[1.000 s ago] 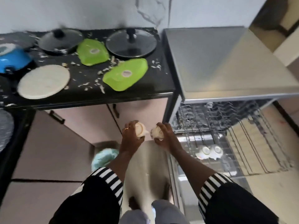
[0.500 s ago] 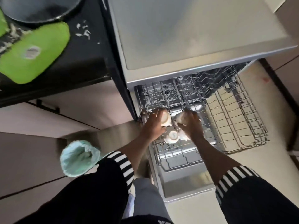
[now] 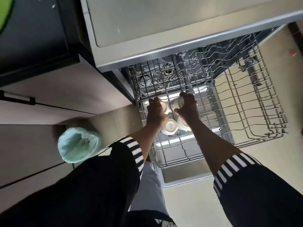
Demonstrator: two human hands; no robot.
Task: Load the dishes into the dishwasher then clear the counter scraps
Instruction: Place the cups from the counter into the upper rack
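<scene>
The dishwasher (image 3: 164, 30) stands open with its wire rack (image 3: 255, 115) pulled out over the floor. My left hand (image 3: 155, 112) grips a white cup (image 3: 164, 106) at the rack's left side. My right hand (image 3: 186, 107) grips another white cup (image 3: 177, 102) just to the right of it. Both cups are tilted and down among the wires. Two more white cups rest upside down in the rack below my hands: one (image 3: 169, 128) shows its base, the other (image 3: 182, 125) is partly hidden under my right wrist.
A bin lined with a pale green bag (image 3: 78, 143) stands on the floor left of the dishwasher. The black counter (image 3: 32, 38) fills the upper left, with a green dish (image 3: 5, 12) at its edge. Pale cabinet doors (image 3: 49, 95) run below the counter.
Both hands carried the cups from in front of the cabinet into the pulled-out rack and lowered them among the wires. My view swung right and down, away from the counter.
</scene>
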